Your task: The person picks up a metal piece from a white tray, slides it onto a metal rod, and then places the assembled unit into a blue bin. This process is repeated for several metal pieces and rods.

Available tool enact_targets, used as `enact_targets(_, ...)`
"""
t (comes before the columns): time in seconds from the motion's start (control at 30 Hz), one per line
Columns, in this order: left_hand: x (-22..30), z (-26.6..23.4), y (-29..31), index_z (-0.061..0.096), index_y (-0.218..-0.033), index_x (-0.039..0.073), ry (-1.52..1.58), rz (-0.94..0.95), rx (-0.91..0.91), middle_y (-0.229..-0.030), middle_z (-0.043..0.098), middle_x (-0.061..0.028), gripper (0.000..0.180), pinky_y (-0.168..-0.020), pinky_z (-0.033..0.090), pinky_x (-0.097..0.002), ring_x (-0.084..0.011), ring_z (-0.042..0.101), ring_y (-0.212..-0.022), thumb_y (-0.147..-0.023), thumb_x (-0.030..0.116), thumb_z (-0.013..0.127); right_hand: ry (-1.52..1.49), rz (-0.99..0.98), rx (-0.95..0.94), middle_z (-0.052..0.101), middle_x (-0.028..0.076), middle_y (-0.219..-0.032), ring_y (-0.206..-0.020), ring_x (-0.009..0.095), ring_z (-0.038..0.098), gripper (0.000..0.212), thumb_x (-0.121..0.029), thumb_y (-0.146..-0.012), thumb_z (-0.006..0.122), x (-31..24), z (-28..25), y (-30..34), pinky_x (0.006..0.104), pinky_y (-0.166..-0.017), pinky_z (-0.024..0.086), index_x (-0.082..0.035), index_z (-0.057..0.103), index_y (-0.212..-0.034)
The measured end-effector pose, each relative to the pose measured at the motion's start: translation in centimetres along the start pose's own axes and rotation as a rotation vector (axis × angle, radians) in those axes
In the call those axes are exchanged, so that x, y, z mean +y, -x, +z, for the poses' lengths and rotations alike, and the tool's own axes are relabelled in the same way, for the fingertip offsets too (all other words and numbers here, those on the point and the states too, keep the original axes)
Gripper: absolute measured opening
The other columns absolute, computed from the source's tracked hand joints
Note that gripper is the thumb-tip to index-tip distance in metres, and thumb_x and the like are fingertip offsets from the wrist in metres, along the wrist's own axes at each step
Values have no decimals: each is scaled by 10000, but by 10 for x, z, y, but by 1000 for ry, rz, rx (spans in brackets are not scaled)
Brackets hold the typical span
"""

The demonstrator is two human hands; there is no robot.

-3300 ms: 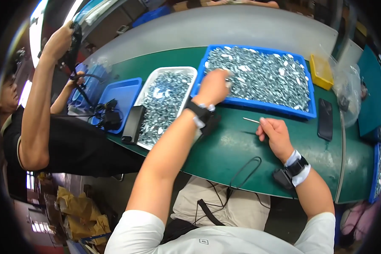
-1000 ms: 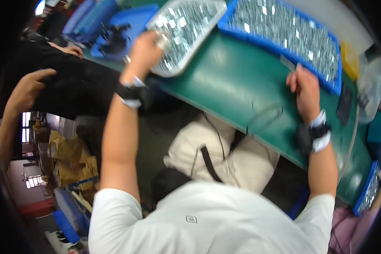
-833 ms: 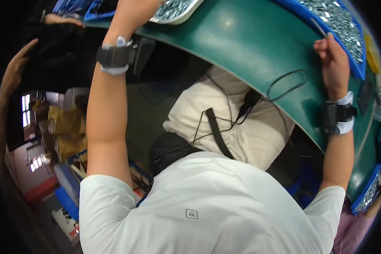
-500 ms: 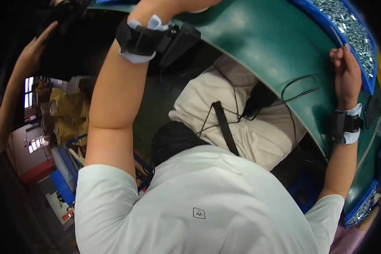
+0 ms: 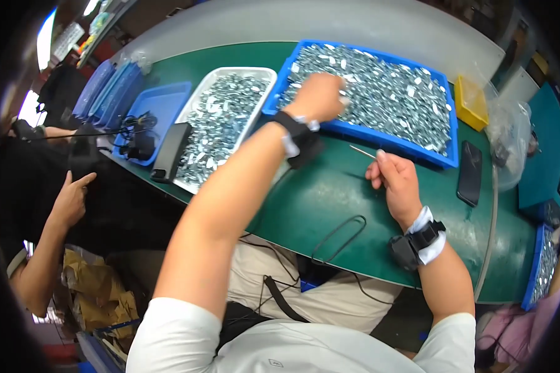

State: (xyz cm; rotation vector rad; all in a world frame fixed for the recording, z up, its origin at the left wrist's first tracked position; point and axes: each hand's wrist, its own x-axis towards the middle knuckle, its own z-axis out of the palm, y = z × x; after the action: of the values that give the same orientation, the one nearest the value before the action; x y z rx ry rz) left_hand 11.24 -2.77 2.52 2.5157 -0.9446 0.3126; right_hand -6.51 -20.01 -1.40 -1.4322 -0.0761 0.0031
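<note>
Left hand [image 5: 320, 97] over the big blue tray [image 5: 430, 159], near its left end, back of the hand up, fingers pointing right and bent in, tips blurred against the shiny pieces [image 5: 392, 93]; can't tell if they are together, apart or pinching a piece. Right hand [image 5: 397, 181] in front of that tray, above the worktop [image 5: 292, 208], thumb and fingers clamped on a thin metal rod [image 5: 362, 151], which sticks out to the left and slightly up, remaining fingers curled in. Pieces fill the big blue tray nearly wall to wall, lying every which way; more of them in the white tray [image 5: 246, 71] just left of it. Black box [image 5: 171, 152] lies along the white tray's left edge; next left is a small blue tray [image 5: 158, 102] with black cables [image 5: 140, 140] in it. Yellow bin [image 5: 471, 102] just beside the big blue tray's right end, phone [image 5: 470, 174] flat in front of the bin, clear bag [image 5: 510, 143] right of both. Cord loop [image 5: 359, 217] at the near edge of the worktop, black strap on each wrist, co-worker's hand [image 5: 74, 193] off at far left, well apart from the trays
</note>
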Motion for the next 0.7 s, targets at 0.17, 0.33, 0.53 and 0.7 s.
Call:
enact_targets(0.17,6,26,-20,701,-799,29,-26,-102,-58,-872,662,-219,130,-770,538,-473,-381,653,-886,-720,108,634,83,21,103,589,49,-706,-604,84,493,386,-298,-998,498,3,-4,3,232,-599,390,-34,588,-732)
enact_targets(0.33,1,23,-16,717,-849,52,2,-119,-71,-878,676,-196,184,-787,537,-451,-377,657,-883,-679,119,694,-6,11,36,535,45,-686,-624,93,476,405,-286,-1009,482,-2,0,1,243,-646,393,-37,538,-694)
enact_targets(0.53,4,18,-20,720,-863,33,-83,-181,-194,-919,675,-196,194,-788,541,-448,-358,663,-901,-688,106,680,-20,-34,24,558,49,-713,-589,74,465,405,-286,-1008,481,5,-3,-3,212,-565,358,-31,543,-699)
enact_targets(0.7,6,20,-14,726,-854,39,-122,-140,-134,-922,675,-191,177,-781,546,-447,-348,666,-902,-696,99,672,-25,-22,34,558,54,-721,-591,75,461,408,-288,-1009,481,5,-2,-1,212,-573,358,-30,541,-700)
